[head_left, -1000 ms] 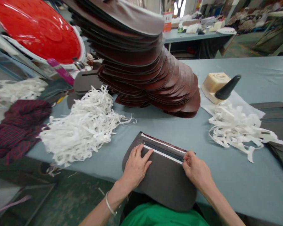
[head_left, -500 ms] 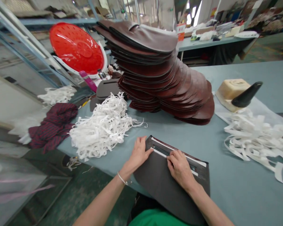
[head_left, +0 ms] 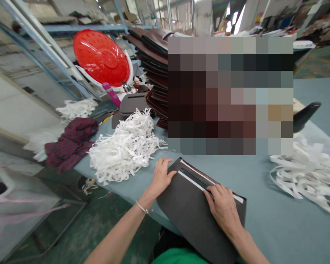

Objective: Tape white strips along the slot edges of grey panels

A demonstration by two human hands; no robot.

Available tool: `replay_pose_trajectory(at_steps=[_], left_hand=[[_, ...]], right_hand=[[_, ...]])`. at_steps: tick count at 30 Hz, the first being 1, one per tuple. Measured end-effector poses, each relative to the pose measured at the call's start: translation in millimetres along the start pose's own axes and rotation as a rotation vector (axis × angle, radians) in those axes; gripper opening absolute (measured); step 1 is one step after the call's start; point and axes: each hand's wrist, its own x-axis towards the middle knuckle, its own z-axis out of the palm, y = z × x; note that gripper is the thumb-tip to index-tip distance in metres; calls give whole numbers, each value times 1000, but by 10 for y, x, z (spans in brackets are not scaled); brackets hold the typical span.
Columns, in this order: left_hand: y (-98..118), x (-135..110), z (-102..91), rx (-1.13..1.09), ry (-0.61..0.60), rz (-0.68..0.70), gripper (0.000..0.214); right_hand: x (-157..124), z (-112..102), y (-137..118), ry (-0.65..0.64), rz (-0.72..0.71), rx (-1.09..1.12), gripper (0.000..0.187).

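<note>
A dark grey flap-shaped panel (head_left: 185,203) lies over the front edge of the table, with a brown edge showing along its far side. Two white strips (head_left: 191,179) run along a long narrow slot (head_left: 194,177) in it. My left hand (head_left: 162,176) rests at the panel's left corner, thumb on the grey face and apart from the fingers. Over the slot, my right hand (head_left: 224,205) presses on the panel, fingers bent together and thumb near the lower strip. What lies under those fingers is hidden.
A heap of white strips (head_left: 123,150) lies left of the panel, more white strips (head_left: 305,168) to the right. Behind stands a tall stack of brown pieces (head_left: 154,77), partly covered by a pixelated block. A red basin (head_left: 101,58) and checked cloth (head_left: 71,143) are at left.
My right hand has slid rightward along the slot, uncovering more of the lower white strip. My left hand stays at the corner. The view has shifted slightly left.
</note>
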Motion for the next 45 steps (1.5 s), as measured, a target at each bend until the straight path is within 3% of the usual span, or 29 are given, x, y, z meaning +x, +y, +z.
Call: replay_pose_trajectory(at_steps=[3, 7, 18, 24, 32, 45], left_hand=[[-30, -154, 107, 15, -40, 63, 21], [27, -226, 116, 38, -67, 82, 16], [191, -151, 220, 202, -36, -71, 9], [267, -67, 141, 341, -149, -3, 8], [227, 151, 109, 264, -307, -53, 11], [209, 130, 102, 306, -305, -2, 14]], right_hand=[[17, 11, -38, 4, 12, -67, 16], [98, 49, -111, -10, 50, -133, 18], [619, 428, -523, -46, 30, -89, 16], [603, 529, -512, 40, 32, 19, 21], [600, 537, -510, 33, 40, -2, 21], [590, 531, -503, 58, 45, 4, 18]])
